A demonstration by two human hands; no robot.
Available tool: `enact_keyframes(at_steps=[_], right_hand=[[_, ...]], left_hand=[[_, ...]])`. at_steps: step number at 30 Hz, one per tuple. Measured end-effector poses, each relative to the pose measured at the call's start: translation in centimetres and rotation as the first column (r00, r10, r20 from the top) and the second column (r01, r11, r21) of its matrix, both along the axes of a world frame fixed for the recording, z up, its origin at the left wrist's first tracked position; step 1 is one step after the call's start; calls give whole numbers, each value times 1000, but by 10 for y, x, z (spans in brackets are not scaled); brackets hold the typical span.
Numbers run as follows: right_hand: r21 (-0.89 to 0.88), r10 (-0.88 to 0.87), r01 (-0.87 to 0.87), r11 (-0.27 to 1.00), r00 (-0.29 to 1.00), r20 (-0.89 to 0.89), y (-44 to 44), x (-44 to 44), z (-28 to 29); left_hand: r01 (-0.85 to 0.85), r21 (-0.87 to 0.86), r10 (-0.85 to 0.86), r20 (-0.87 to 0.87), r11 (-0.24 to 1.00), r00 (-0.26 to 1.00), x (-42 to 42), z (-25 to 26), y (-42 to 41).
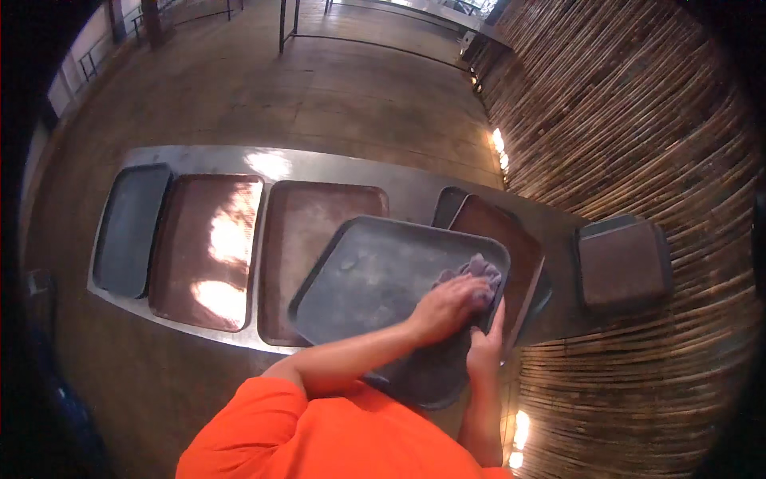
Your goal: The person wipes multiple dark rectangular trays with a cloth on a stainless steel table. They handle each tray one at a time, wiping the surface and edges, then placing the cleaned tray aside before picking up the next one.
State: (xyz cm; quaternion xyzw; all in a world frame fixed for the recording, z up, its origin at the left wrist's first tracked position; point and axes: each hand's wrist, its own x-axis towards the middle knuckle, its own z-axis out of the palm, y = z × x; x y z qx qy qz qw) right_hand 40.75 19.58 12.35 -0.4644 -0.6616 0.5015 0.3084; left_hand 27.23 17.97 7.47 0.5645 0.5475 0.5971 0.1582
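Observation:
A grey rectangular serving tray (pixel 371 269) with rounded corners is held at a slant in front of my orange shirt. My left hand (pixel 449 311) presses a crumpled greyish-purple cloth (pixel 476 272) onto the tray's face, close to its right rim. My right hand (pixel 488 350) grips that right edge, its thumb on the upper side and the other fingers mostly hidden. Below the held tray, a brown tray (pixel 323 197) is partly covered. Right of it, a brown tray (pixel 488 221) lies askew over a dark tray (pixel 447 203).
The trays lie on a long metal table (pixel 203 157), including a shiny brown tray (pixel 197 239) and a dark grey tray (pixel 131 233) at left. A tray stack (pixel 625 263) stands at the far right, beside a wall of thin poles (pixel 598 120). Another table (pixel 419 9) stands beyond the floor (pixel 239 102).

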Motion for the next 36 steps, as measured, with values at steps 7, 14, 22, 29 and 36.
enact_keyframes(at_steps=[7, 14, 22, 29, 36], right_hand=[[57, -59, 57, 997, 998, 26, -8, -5, 13], [-62, -49, 43, 997, 994, -102, 31, -23, -12], [-51, -8, 0, 999, 988, -154, 50, -49, -18], [19, 34, -32, 999, 989, -142, 47, -59, -24], [96, 115, -105, 990, 988, -103, 27, -43, 3]], left_hand=[[-425, -602, 439, -135, 676, 888, -172, -144, -23], [-395, -571, 94, -484, 720, 870, -207, -144, -151], [-488, -596, 145, -529, 638, 836, -136, -108, -260], [15, -248, -75, -235, 969, 969, -21, 7, -167], [-164, -594, 350, 212, 788, 912, -70, -34, -175]])
